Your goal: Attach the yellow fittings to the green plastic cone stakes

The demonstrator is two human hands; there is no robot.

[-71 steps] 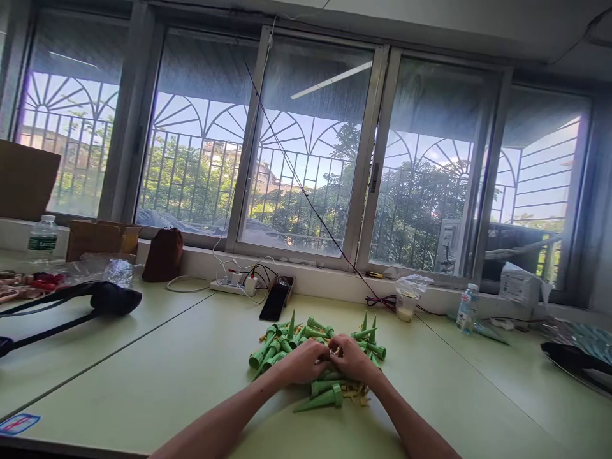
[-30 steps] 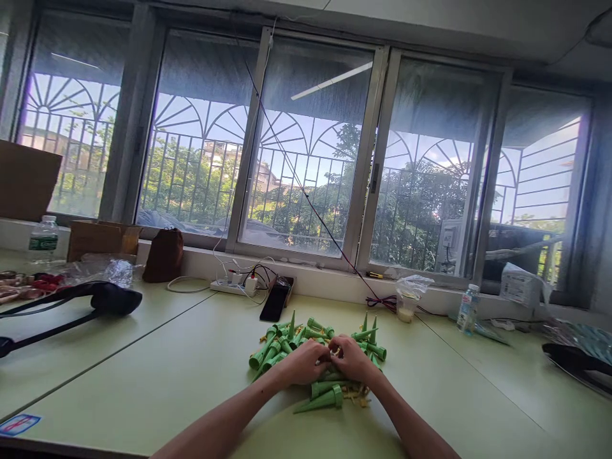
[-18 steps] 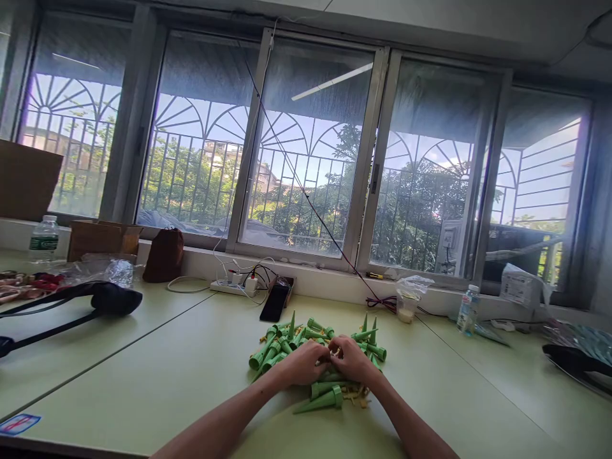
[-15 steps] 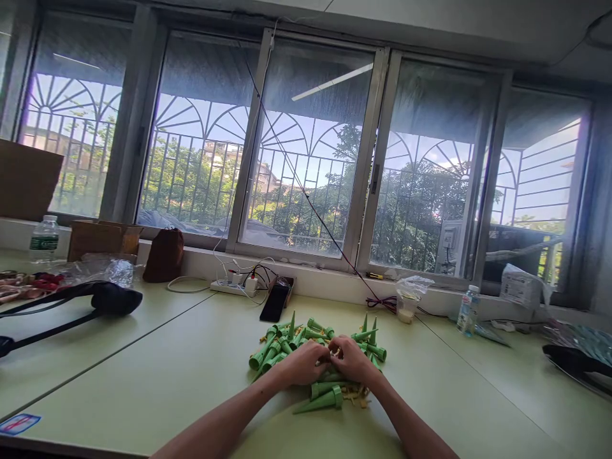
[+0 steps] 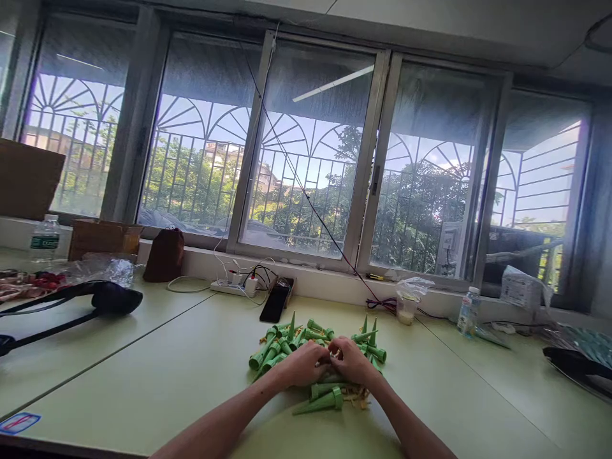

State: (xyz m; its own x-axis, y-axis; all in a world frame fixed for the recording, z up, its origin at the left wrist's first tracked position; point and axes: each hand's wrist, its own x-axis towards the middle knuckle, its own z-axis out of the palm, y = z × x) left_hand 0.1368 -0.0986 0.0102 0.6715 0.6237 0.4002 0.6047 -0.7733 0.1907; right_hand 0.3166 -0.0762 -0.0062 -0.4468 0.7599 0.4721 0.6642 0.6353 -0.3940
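Observation:
Over a pile of green plastic spikes (image 5: 273,349) with wider collared ends, my left hand (image 5: 306,363) and my right hand (image 5: 350,360) meet fingertip to fingertip. The fingers of both are curled in a pinch. A small pale bit shows between them, too hidden to name. Two more spikes (image 5: 324,400) lie just in front of the hands, one with its point to the left. Small yellow pieces (image 5: 358,403) are scattered below my right hand and among the spikes. A few spikes (image 5: 366,322) stand upright at the back of the pile.
Behind the pile lie a black phone (image 5: 275,302) and a white power strip (image 5: 236,287) with cables. A plastic cup (image 5: 406,310) and a bottle (image 5: 468,311) stand at the back right. To the left are a black strapped object (image 5: 115,298) and a brown pouch (image 5: 164,256).
My fingers have shifted very slightly where they meet. The spikes and yellow pieces lie as before.

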